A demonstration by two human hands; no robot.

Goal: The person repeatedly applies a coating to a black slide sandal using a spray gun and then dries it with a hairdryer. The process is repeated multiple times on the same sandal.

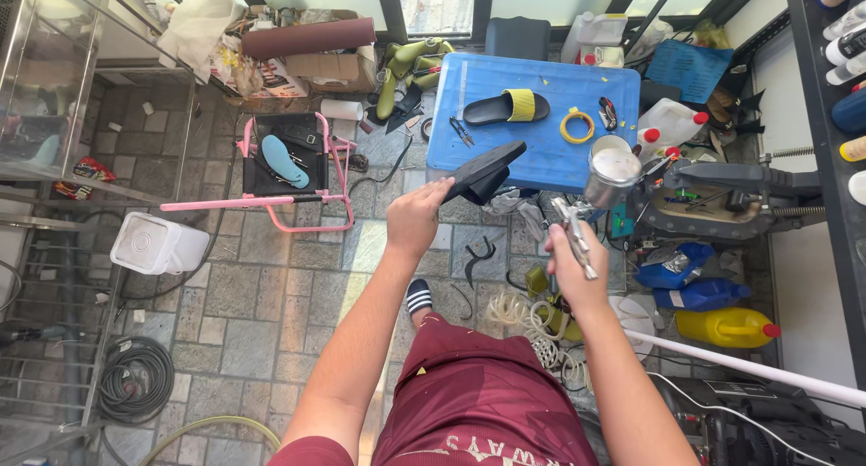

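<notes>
Left hand clamped on black sole piece, held just beyond fingertips. Right hand closed around spray gun grip, cup above knuckles. Judged light, stiff; best gripped at rear edge.

Both hands raised, gripping.
</notes>
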